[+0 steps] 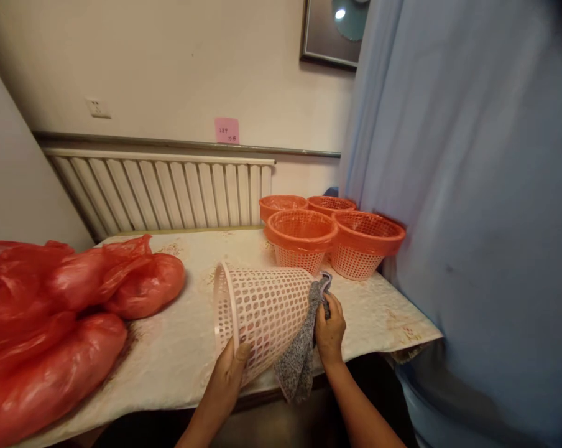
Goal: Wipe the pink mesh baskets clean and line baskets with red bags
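Observation:
A pale pink perforated plastic wastebasket [271, 305] lies tipped on its side above the table's front edge, its mouth facing left. My left hand [227, 373] grips its rim at the lower left, thumb outside and the other fingers partly hidden. Against the basket's base on the right, my right hand [330, 326] is closed on a grey cloth [302, 348], which hangs down below the basket toward the table edge.
Several similar baskets lined with red bags, one in front [302, 255], stand at the table's back right. Bulging red plastic bags [85, 286] cover the left side. A patterned cloth covers the table [169, 354]. A blue curtain [472, 218] hangs at right; a radiator [169, 193] lies behind.

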Demonstrator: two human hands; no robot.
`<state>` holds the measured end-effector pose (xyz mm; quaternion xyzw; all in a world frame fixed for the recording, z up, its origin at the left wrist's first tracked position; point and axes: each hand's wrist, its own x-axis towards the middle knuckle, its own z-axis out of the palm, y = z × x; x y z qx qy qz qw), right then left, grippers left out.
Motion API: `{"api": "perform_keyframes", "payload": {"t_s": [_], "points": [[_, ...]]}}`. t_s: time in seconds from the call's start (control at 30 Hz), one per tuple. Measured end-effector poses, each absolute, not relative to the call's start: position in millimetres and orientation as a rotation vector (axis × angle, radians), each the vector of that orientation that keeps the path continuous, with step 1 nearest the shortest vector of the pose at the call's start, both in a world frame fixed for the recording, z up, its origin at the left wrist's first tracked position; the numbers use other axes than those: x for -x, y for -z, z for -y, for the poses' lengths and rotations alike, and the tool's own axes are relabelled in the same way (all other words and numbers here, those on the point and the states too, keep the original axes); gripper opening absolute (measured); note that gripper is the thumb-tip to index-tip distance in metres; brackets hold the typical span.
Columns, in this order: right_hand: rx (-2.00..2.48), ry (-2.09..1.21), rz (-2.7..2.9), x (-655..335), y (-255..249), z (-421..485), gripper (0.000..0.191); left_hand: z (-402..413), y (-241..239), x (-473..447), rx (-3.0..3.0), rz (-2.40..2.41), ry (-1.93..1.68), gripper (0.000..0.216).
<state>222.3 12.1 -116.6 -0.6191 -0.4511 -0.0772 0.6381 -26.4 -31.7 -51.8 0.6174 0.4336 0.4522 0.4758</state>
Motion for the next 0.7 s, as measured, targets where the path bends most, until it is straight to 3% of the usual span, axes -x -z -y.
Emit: {"api": "perform_keyframes", "payload": {"t_s": [0.3, 0.7], "points": [[1.388, 0.245, 1.084, -180.0, 141.9, 16.2, 0.03, 32.9, 50.6, 21.6, -1.54, -1.041, -1.106, 0.054], [0.915, 0.148, 1.724, -104.2, 34.4, 23.8, 0.041, 33.5, 57.5, 24.2, -1.64, -1.097, -1.102, 0.054]]}}
